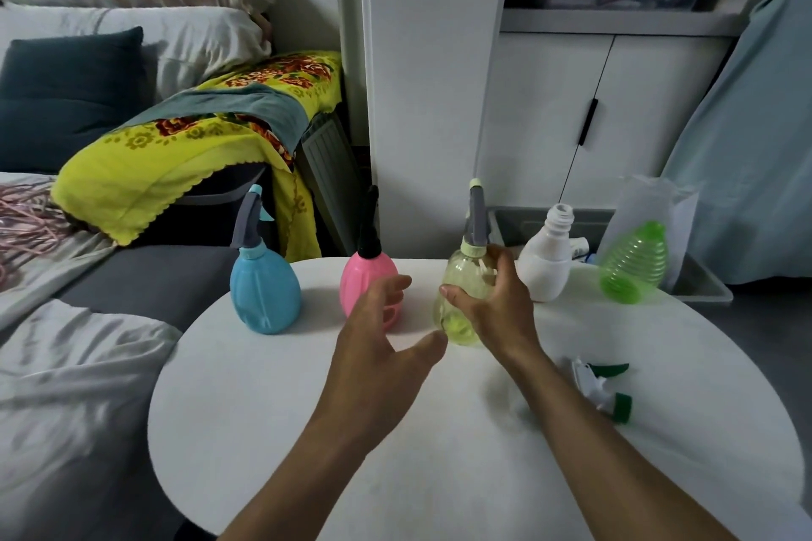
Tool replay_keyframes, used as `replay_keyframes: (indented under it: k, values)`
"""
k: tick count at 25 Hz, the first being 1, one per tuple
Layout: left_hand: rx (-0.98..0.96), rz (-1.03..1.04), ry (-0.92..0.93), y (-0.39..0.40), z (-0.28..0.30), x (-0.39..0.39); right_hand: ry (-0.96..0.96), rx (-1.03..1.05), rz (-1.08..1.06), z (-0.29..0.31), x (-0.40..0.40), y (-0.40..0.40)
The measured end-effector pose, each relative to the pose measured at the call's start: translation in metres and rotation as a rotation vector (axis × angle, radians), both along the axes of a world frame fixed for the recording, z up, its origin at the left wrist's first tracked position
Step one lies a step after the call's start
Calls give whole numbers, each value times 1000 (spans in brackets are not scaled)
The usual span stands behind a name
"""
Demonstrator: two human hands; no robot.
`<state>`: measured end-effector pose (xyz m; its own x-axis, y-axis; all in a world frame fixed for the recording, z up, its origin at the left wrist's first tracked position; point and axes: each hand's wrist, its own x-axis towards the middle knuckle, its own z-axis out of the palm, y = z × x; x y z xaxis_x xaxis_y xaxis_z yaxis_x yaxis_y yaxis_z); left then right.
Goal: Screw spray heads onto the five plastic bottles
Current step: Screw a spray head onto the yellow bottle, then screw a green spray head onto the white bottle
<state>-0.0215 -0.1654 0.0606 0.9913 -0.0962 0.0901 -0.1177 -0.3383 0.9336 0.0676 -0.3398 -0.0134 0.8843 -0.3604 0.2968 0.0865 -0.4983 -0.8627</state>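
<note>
Standing along the far edge of the round white worktop (272, 400), the blue bottle (265, 292) and pink bottle (367, 283) already carry spray heads. The left hand (380, 336) hovers open, touching nothing, before the pink one. The right hand (494, 305) wraps the yellow-green bottle (457, 277), its head fitted, apparently setting it in line. Three look done; the white bottle (547, 261) and green ribbed bottle (635, 264) stand capless. Next, probably, comes picking up the green-collared spray head (602, 387) lying near the right forearm.
</note>
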Motion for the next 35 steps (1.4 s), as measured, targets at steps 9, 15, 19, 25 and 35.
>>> replay_keyframes:
  k: [9,15,19,25,35]
  values:
    - [56,-16,-7,4,-7,-6,65,44,16,-4,5,-10]
    - [-25,-22,-35,2,-1,-1,251,-48,122,16,-14,-56]
    - [-27,-45,-52,-8,-3,-3,283,-154,-300,17,-16,-98]
    - [48,-59,-83,-11,-17,-2,131,205,-257,6,22,-133]
    - [118,-101,-121,-19,-23,0,180,121,-161,-1,60,-126]
